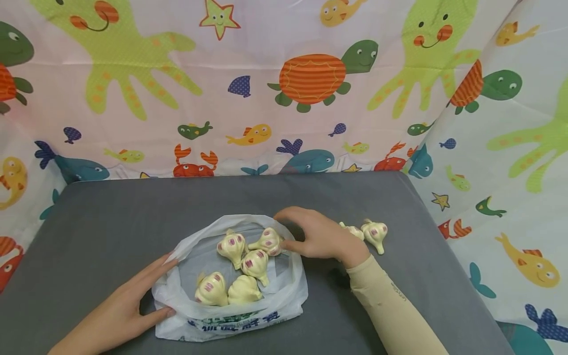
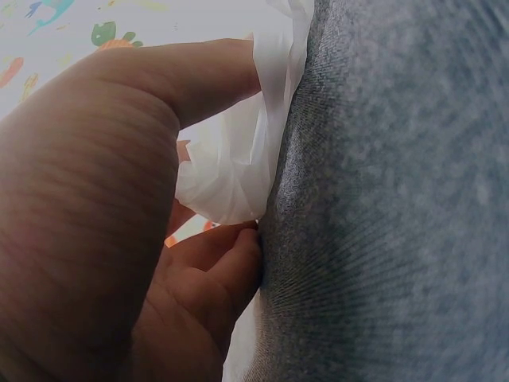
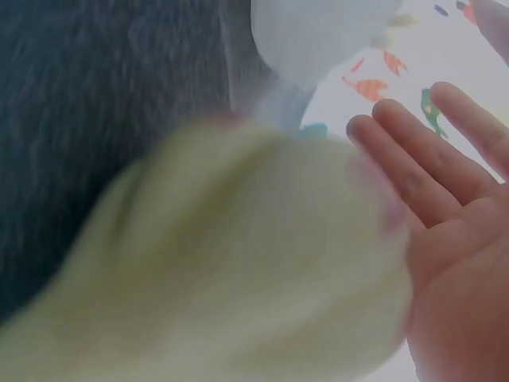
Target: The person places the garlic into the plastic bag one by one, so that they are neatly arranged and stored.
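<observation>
A white plastic bag (image 1: 230,323) with printed lettering lies on the grey table, its mouth spread wide. Several pale garlic bulbs (image 1: 255,264) with purplish patches are inside it. My left hand (image 1: 128,301) rests against the bag's left side, fingers by the rim and thumb lower down; the left wrist view shows the thumb (image 2: 215,79) touching the plastic. At the right rim is my right hand (image 1: 317,234), its thumb close to a garlic bulb (image 1: 269,241). In the right wrist view its fingers (image 3: 437,163) are extended, with nothing seen gripped.
Two more garlic bulbs (image 1: 374,231) lie on the table (image 1: 111,212) beyond the right wrist, one partly hidden by it. A blurred garlic bulb (image 3: 254,255) fills the right wrist view's foreground. A curtain (image 1: 248,49) printed with sea animals surrounds the table's back and sides.
</observation>
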Action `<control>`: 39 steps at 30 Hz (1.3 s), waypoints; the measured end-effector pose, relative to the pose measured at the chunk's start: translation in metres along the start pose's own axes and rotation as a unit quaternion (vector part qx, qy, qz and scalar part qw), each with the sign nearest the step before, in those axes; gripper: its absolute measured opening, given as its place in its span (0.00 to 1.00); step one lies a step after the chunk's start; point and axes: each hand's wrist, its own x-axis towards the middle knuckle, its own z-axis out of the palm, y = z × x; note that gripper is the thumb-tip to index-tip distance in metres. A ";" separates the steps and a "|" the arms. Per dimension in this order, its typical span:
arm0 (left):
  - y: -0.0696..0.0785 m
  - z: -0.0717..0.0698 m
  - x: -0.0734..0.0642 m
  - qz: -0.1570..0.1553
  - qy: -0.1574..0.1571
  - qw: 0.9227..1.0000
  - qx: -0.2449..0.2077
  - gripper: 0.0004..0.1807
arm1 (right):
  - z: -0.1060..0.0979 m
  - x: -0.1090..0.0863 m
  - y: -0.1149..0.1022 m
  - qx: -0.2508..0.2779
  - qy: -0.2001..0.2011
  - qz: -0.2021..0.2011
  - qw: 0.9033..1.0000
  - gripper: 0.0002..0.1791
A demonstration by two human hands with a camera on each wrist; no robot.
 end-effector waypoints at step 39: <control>0.002 -0.001 -0.001 0.026 0.027 0.999 -0.040 0.54 | -0.046 -0.100 0.055 -0.020 0.109 0.126 0.986 0.26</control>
